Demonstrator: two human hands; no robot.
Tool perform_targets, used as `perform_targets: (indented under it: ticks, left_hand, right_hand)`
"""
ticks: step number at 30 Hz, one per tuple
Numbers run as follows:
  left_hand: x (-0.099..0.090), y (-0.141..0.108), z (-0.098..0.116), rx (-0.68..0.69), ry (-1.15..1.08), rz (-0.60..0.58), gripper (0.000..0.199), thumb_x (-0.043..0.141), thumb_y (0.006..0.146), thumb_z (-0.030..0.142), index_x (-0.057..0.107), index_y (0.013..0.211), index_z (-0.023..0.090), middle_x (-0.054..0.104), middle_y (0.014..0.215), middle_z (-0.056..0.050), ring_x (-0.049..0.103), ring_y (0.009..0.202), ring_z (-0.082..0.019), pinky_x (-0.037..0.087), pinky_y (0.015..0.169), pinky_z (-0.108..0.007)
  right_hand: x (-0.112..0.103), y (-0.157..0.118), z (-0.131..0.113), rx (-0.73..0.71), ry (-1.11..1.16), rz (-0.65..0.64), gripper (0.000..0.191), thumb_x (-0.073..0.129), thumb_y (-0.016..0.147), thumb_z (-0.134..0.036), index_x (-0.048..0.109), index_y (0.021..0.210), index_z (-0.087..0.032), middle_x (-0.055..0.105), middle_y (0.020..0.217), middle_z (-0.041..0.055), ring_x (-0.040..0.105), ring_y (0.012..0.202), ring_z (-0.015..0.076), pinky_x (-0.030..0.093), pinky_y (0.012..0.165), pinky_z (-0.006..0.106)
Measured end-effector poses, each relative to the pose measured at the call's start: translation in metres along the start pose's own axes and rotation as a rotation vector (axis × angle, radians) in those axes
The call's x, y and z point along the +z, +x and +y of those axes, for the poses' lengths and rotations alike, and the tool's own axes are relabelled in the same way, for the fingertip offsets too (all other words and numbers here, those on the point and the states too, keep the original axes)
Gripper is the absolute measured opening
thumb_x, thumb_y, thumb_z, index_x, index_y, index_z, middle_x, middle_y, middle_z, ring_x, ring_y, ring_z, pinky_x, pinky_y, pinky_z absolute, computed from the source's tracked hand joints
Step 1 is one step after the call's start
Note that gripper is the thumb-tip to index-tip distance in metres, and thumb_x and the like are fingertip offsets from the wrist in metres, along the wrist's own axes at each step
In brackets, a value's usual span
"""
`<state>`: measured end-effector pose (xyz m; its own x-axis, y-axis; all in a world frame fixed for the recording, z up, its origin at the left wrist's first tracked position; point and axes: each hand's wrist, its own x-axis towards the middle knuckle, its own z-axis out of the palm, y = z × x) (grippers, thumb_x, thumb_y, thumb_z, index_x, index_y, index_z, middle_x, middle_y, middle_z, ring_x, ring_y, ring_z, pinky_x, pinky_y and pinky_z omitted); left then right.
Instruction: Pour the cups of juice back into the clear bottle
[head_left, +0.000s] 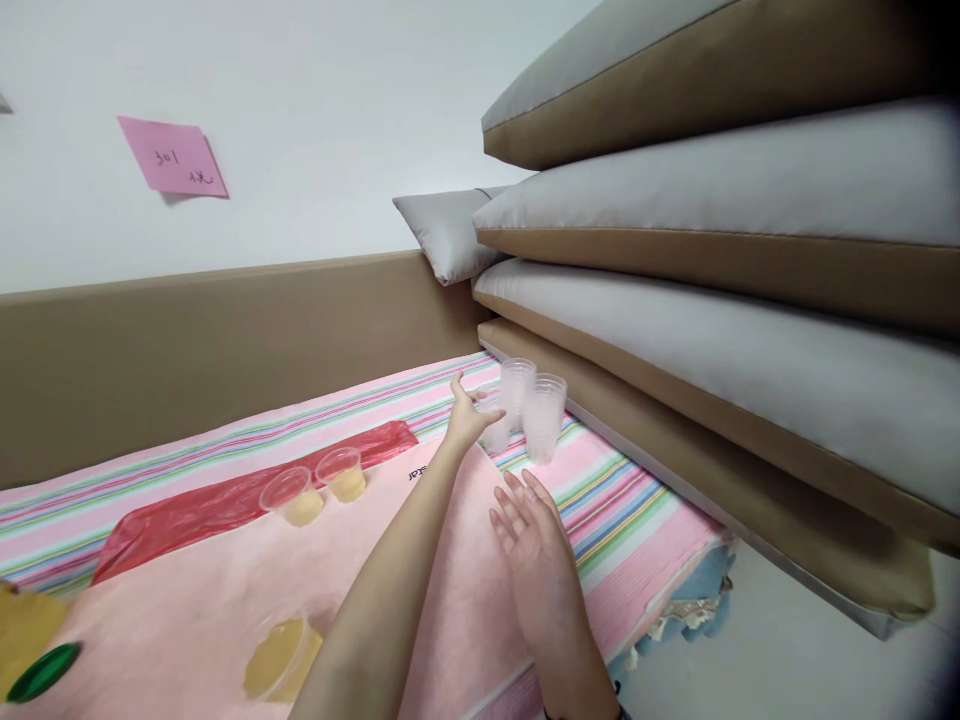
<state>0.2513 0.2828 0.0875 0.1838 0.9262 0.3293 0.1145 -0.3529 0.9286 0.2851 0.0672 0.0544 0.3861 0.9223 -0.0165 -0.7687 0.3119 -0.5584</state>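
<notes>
Three stacks of clear, tapered plastic cups (546, 420) stand on the pink, multicoloured-striped cloth (637, 510), probably light, slick and easily dented; low around the walls seems the best hold. The left grip (468, 416) is spread at the leftmost stack (494, 438), contact unclear; the right grip (534, 550) is empty, its fingers loosely extended.

Bare left hand (465, 422), bare right hand (531, 550), dark band (622, 713) on right forearm (574, 675)
</notes>
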Motion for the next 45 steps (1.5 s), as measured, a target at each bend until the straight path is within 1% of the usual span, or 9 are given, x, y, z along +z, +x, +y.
perform_targets:
  ticks: [6, 9, 14, 25, 31, 34, 38, 42, 45]
  left_hand:
    - [-0.001, -0.007, -0.005, -0.023, 0.039, 0.008, 0.129, 0.096, 0.037, 0.024, 0.024, 0.144, 0.024, 0.056, 0.126, -0.015, 0.042, 0.133, -0.037, 0.03, 0.109, -0.05]
    - [-0.002, -0.011, -0.005, -0.013, 0.045, 0.003, 0.121, 0.093, 0.046, 0.031, 0.022, 0.144, 0.023, 0.051, 0.134, -0.018, 0.042, 0.134, -0.035, 0.032, 0.108, -0.049]
    - [-0.002, -0.009, 0.002, 0.034, 0.086, -0.004, 0.09, 0.078, 0.07, 0.036, 0.024, 0.141, 0.022, 0.056, 0.13, -0.015, 0.048, 0.129, -0.03, 0.034, 0.107, -0.046]
    - [0.007, -0.013, 0.005, 0.075, 0.268, -0.017, 0.093, 0.084, 0.054, 0.018, 0.04, 0.136, 0.025, 0.066, 0.097, -0.004, 0.057, 0.11, -0.034, 0.031, 0.104, -0.053]
    - [-0.002, -0.007, 0.022, 0.157, 0.29, 0.0, 0.083, 0.079, 0.069, 0.03, 0.036, 0.139, 0.026, 0.064, 0.117, -0.008, 0.052, 0.121, -0.031, 0.032, 0.107, -0.047]
    - [-0.03, 0.003, 0.037, 0.163, 0.381, -0.011, 0.074, 0.075, 0.074, 0.034, 0.039, 0.137, 0.024, 0.061, 0.123, -0.012, 0.053, 0.121, -0.03, 0.037, 0.103, -0.044]
    - [-0.105, -0.002, 0.047, 0.11, 0.575, -0.07, 0.059, 0.078, 0.066, 0.031, 0.056, 0.119, 0.022, 0.064, 0.117, -0.012, 0.058, 0.112, -0.032, 0.041, 0.101, -0.044]
    - [-0.188, -0.027, 0.048, 0.025, 0.788, -0.13, 0.039, 0.081, 0.056, 0.035, 0.065, 0.09, 0.025, 0.068, 0.106, -0.008, 0.052, 0.118, -0.035, 0.024, 0.114, -0.052]
    - [-0.227, -0.043, 0.046, -0.084, 0.911, -0.206, 0.045, 0.086, 0.044, 0.036, 0.066, 0.083, 0.026, 0.07, 0.097, -0.005, 0.055, 0.113, -0.036, 0.009, 0.116, -0.062]
  right_hand:
    - [-0.003, 0.001, -0.001, -0.008, 0.011, -0.008, 0.05, 0.067, 0.077, -0.047, 0.06, 0.124, -0.032, 0.06, 0.14, 0.0031, 0.054, 0.13, 0.0243, 0.043, 0.107, 0.043]
    - [-0.003, 0.001, 0.0, -0.012, 0.008, -0.012, 0.049, 0.067, 0.076, -0.045, 0.061, 0.123, -0.032, 0.06, 0.14, 0.0025, 0.055, 0.129, 0.0239, 0.044, 0.105, 0.042]
    - [0.0, -0.001, 0.001, -0.006, 0.016, -0.005, 0.051, 0.067, 0.075, -0.047, 0.061, 0.123, -0.033, 0.06, 0.139, 0.0031, 0.055, 0.128, 0.0243, 0.043, 0.106, 0.043]
    - [-0.005, 0.0, 0.004, 0.002, 0.008, -0.019, 0.054, 0.069, 0.074, -0.045, 0.06, 0.126, -0.034, 0.059, 0.14, 0.004, 0.055, 0.13, 0.0244, 0.04, 0.11, 0.045]
    - [0.0, -0.003, 0.0, 0.017, -0.024, -0.012, 0.052, 0.067, 0.075, -0.049, 0.061, 0.125, -0.035, 0.059, 0.141, 0.003, 0.055, 0.13, 0.024, 0.04, 0.11, 0.046]
    - [0.002, -0.004, -0.002, 0.047, -0.012, 0.005, 0.05, 0.069, 0.074, -0.047, 0.061, 0.122, -0.034, 0.058, 0.142, 0.0021, 0.054, 0.13, 0.0233, 0.04, 0.111, 0.044]
    - [0.007, -0.006, -0.005, 0.094, -0.026, 0.037, 0.049, 0.068, 0.076, -0.046, 0.059, 0.122, -0.034, 0.056, 0.144, 0.0021, 0.054, 0.13, 0.0225, 0.04, 0.11, 0.044]
    - [0.025, -0.01, -0.006, 0.128, -0.097, 0.11, 0.047, 0.068, 0.076, -0.048, 0.059, 0.119, -0.031, 0.059, 0.14, 0.0038, 0.057, 0.126, 0.0232, 0.041, 0.108, 0.044]
    - [0.041, -0.015, -0.001, 0.167, -0.124, 0.129, 0.048, 0.072, 0.071, -0.049, 0.06, 0.113, -0.029, 0.064, 0.132, 0.0048, 0.059, 0.121, 0.0239, 0.044, 0.104, 0.042]
